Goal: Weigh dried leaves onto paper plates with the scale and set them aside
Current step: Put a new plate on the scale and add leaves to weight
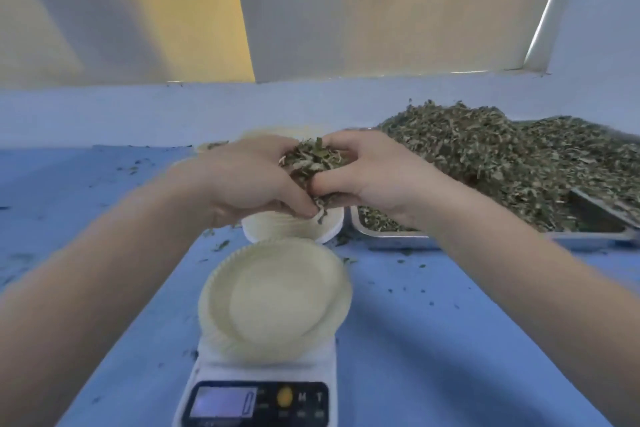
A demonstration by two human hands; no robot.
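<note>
My left hand point(249, 180) and my right hand point(367, 173) are cupped together around a clump of dried leaves point(310, 159), held above a stack of paper plates point(294, 227). Nearer to me, an empty paper plate point(273, 295) sits on a white digital scale point(258, 395), whose display I cannot read. A large heap of dried leaves point(512, 156) fills a metal tray point(391, 239) to the right.
Blue table surface point(450, 340) carries scattered leaf crumbs on both sides. More paper plates point(273, 132) show behind my hands, partly hidden. A pale wall rises just behind the table.
</note>
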